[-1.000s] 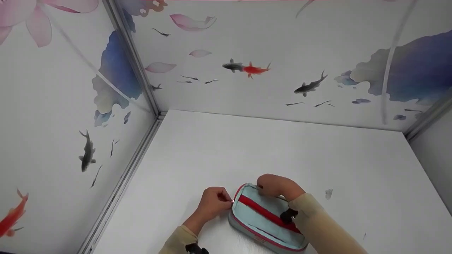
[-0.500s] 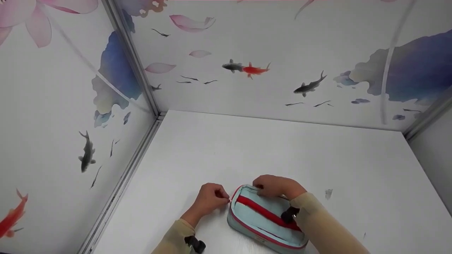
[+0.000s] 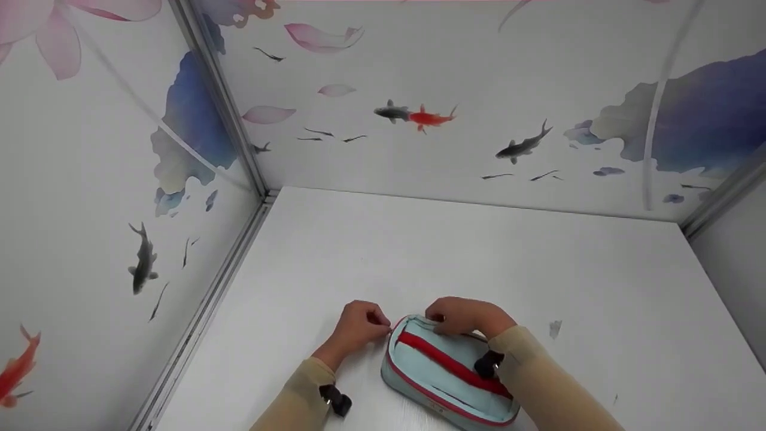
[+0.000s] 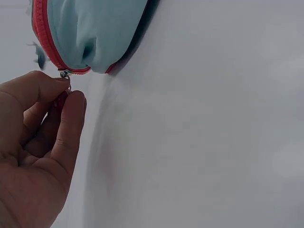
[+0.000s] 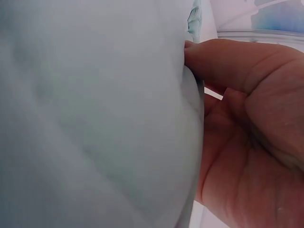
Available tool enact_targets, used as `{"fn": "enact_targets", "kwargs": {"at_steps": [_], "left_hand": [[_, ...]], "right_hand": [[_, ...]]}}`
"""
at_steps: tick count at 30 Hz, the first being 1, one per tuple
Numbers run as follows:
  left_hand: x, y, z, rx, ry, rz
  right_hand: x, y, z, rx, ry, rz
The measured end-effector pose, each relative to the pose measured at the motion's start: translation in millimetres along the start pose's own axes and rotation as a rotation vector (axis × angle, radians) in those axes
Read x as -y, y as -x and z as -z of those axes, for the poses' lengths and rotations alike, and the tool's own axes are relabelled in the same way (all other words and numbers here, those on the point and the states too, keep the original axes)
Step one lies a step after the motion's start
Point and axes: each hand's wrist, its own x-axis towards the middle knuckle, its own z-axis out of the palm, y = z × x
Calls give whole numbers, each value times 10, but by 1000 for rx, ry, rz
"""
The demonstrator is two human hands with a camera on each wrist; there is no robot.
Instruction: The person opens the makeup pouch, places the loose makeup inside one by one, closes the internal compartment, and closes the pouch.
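A light blue pencil case (image 3: pixel 428 376) with red zipper trim lies on the white table, a red strap (image 3: pixel 440 360) running across its top. My left hand (image 3: pixel 359 326) is at its left end. In the left wrist view, thumb and fingers pinch the zipper pull (image 4: pixel 61 100), a small red tab on a metal ring, just off the case's corner. My right hand (image 3: pixel 464 315) grips the far edge of the case from above. The right wrist view shows the thumb (image 5: pixel 213 59) on the pale fabric, with the fingertips hidden behind it.
White panels printed with fish and petals enclose the table (image 3: pixel 383 251) at the back and left. A metal rail (image 3: pixel 221 287) runs along the left edge. Small black devices (image 3: pixel 336 400) are strapped to both wrists. A grey smudge (image 3: pixel 555 328) marks the tabletop at right.
My left hand has moved away from me, round the case's left end, with the zipper pull. The case has shifted slightly left, and my right hand keeps its hold on the far edge.
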Motion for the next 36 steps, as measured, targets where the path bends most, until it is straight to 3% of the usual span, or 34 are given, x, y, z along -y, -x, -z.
{"fn": "enact_targets", "kwargs": {"at_steps": [5,13,22,36], "left_hand": [[-6,-103,-17,31,-3,3],[-7,-304,-18,102,-6,-57],[-29,-466,-21,184,-75,-90],[-1,-613,-15,244,-64,-123]], "right_hand": [[0,-6,-2,7,-22,-14],[-1,-20,19,10,-33,-18],[10,-15,16,23,-67,-64],[-16,-75,29,31,-23,4]]}}
